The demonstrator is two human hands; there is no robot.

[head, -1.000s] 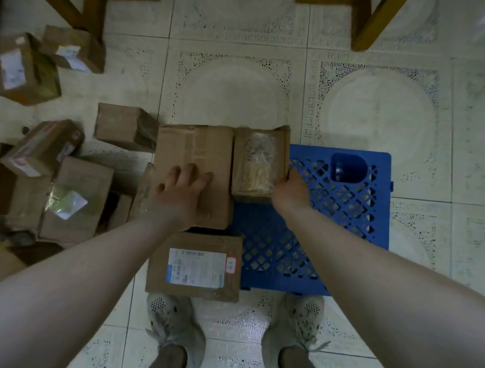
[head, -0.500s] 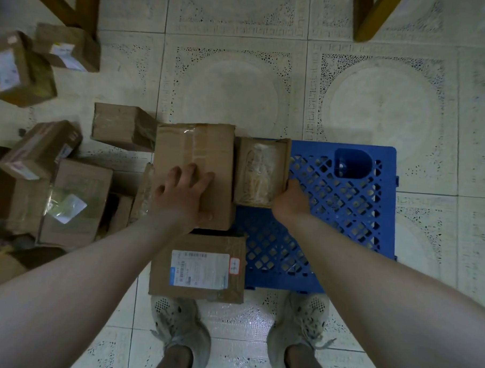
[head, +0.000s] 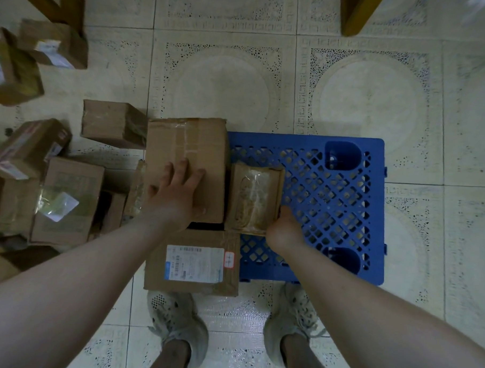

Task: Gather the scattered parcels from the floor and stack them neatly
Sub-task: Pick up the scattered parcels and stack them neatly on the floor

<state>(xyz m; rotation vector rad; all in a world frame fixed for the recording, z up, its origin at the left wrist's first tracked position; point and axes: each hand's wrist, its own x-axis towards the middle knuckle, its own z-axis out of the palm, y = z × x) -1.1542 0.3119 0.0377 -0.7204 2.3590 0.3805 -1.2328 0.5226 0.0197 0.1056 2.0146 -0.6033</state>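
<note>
Head view: the left hand (head: 176, 200) lies flat on the big box (head: 187, 150), likely to steady it. The right hand (head: 285, 231) grips the small box (head: 253, 198) on the blue crate (head: 293, 140), maybe to line both up.

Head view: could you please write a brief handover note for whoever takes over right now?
Left hand: flat on the large taped parcel, fingers straight.
Right hand: grips the small parcel at its near right corner.
Both parcels sit side by side at the left edge of the blue crate; the labelled parcel lies just in front.
Done: three parcels gathered here.
Left: collect and stack the loose parcels on the floor to the left.
</note>
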